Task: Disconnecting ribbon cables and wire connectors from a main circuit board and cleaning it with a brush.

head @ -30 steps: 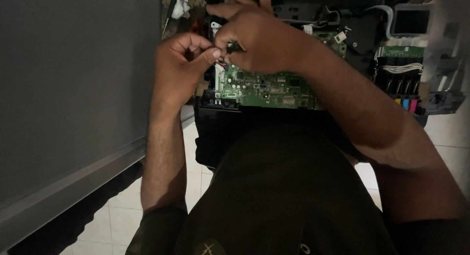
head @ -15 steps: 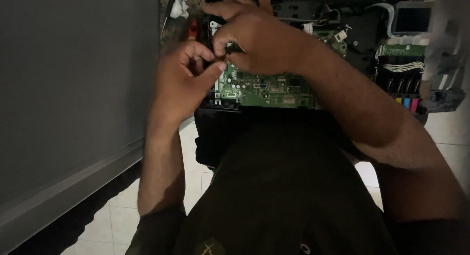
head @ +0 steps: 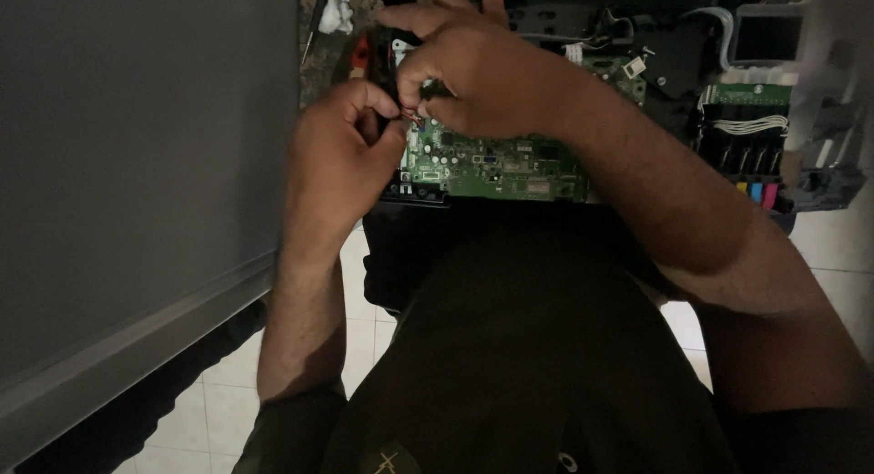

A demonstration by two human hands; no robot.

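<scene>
Board: green circuit board (head: 496, 160), just below both hands
L hand (head: 335, 155): pinching thin wires (head: 414, 119) w/ fingertips
R hand (head: 473, 69): curled, gripping same wires at board's top-left corner

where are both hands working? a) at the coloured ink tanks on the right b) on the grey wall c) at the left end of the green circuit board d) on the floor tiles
c: the left hand and right hand meet with fingertips pinched over thin wires at the left end of the green circuit board, far from the ink tanks.
</scene>
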